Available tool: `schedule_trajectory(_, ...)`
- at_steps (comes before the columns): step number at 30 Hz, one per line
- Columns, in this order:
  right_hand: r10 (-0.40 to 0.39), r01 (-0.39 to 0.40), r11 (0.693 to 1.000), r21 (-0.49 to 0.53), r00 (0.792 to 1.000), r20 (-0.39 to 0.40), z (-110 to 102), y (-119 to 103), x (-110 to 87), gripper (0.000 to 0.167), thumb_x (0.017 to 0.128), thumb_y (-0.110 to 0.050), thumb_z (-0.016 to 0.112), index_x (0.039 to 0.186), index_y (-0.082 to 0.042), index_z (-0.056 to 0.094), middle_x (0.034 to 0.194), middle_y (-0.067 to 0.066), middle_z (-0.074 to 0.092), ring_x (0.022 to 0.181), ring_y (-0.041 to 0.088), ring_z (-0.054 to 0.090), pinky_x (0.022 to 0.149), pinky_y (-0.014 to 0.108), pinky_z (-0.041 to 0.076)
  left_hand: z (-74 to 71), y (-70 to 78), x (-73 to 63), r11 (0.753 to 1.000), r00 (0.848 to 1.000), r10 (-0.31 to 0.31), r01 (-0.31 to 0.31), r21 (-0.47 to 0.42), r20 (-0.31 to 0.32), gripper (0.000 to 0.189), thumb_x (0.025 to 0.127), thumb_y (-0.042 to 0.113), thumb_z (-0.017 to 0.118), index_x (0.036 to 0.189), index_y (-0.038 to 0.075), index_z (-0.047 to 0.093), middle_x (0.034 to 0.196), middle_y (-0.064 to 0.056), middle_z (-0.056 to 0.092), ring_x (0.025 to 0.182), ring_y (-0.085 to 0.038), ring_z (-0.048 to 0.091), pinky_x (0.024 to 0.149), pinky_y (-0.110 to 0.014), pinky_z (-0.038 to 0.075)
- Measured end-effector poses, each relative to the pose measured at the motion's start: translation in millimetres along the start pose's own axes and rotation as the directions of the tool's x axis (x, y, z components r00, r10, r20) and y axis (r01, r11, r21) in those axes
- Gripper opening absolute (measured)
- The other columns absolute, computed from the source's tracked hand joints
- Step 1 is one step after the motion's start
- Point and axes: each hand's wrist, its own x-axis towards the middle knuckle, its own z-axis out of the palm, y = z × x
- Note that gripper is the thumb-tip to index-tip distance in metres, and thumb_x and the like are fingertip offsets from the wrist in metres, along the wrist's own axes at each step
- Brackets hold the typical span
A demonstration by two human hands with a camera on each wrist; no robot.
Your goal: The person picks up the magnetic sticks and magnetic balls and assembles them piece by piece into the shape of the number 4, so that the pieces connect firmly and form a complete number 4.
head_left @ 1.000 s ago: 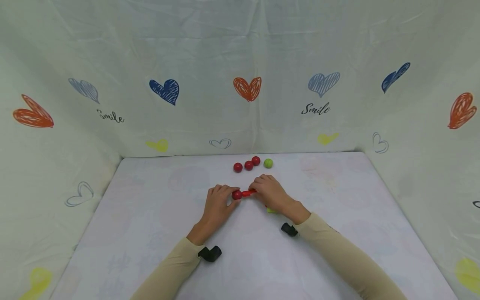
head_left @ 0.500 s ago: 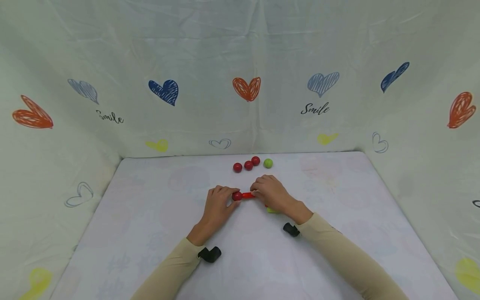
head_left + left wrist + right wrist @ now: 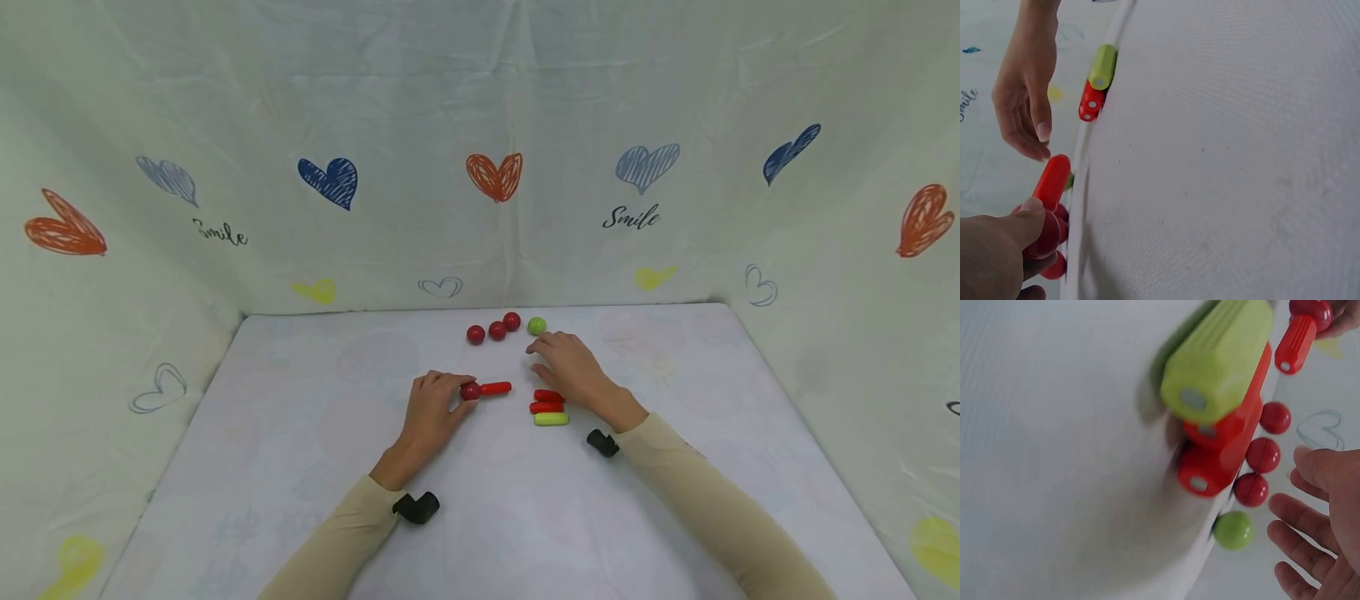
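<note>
My left hand [image 3: 431,414] pinches a red ball [image 3: 470,391] between thumb and fingers. A red grooved rod [image 3: 496,388] meets the ball end to end and points right, its far end bare. My right hand [image 3: 576,373] holds nothing; its fingers are spread and loosely bent. Below it lie two red rods [image 3: 547,407] and a yellow-green rod [image 3: 551,419], side by side. In the right wrist view the rods' ends carry silvery round discs, as on the yellow-green rod [image 3: 1216,362]. A green ball [image 3: 537,326] lies just beyond the right fingertips.
Three red balls [image 3: 497,331] lie near the back of the white table [image 3: 337,467], left of the green ball. Behind stands a pale curtain [image 3: 420,100] printed with hearts. A dark wrist camera [image 3: 417,507] sits at the left cuff, another [image 3: 602,443] at the right.
My right hand has let go of the red rod and moved right and slightly back, uncovering the lying rods. My left hand, still pinching the ball, has shifted slightly left.
</note>
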Motion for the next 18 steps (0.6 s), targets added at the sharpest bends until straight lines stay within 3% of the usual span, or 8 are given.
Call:
schedule_trajectory(9, 0.065, -0.065, 0.998, -0.008, 0.998, 0.013, 2, 21, 9.2, 0.049, 0.095, -0.018, 0.081, 0.139, -0.004, 0.064, 0.141, 0.017, 0.062, 0.13, 0.035, 0.058, 0.114, 0.051, 0.046, 0.6, -6.3, 0.8, 0.999, 1.0, -0.002, 0.002, -0.035, 0.001, 0.039, 0.089, 0.019, 0.088, 0.126, 0.013, 0.077, 0.117, -0.005, 0.078, 0.109, -0.025, 0.061, 0.104, -0.048, 0.045)
schedule_trajectory(18, -0.008, 0.008, 0.999, -0.047, 1.0, -0.002, 3, 23, 31.7, 0.058, 0.096, -0.016, 0.08, 0.148, -0.004, 0.057, 0.153, 0.019, 0.054, 0.138, 0.038, 0.052, 0.115, 0.053, 0.045, -0.5, -8.3, 1.8, 0.999, 1.0, -0.007, 0.007, -0.038, -0.009, 0.04, 0.088, 0.019, 0.088, 0.126, 0.012, 0.077, 0.116, -0.005, 0.078, 0.108, -0.025, 0.06, 0.104, -0.049, 0.045)
